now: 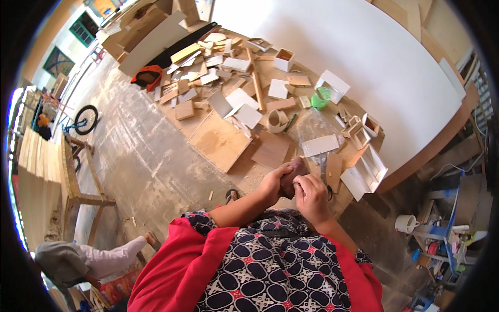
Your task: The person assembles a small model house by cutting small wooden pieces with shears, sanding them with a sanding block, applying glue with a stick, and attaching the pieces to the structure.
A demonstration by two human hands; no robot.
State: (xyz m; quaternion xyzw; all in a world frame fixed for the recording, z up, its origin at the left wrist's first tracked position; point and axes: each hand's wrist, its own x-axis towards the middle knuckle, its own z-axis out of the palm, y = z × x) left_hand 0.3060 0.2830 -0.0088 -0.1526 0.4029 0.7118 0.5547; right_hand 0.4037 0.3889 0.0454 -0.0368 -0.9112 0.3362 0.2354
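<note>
In front of my body, over the near edge of the work table, both hands are closed on a dark reddish-brown piece (297, 169). It is curved and looks like a sheet; its exact kind I cannot make out. My left hand (275, 183) grips it from the left side. The fingers of my right hand (312, 195) pinch its lower right part. Just beyond lie a square brown board (271, 149) and a narrow white panel (319, 145) on clear plastic. A dark loop, partly hidden, shows beside my right hand.
Wood offcuts (210, 62) crowd the table (221, 140). A round wooden cup (274, 121), a green plastic item (320, 98) and a white divided box (365, 172) stand among them. A large white panel (395, 67) lies behind. At lower left, a person (78, 260) bends down.
</note>
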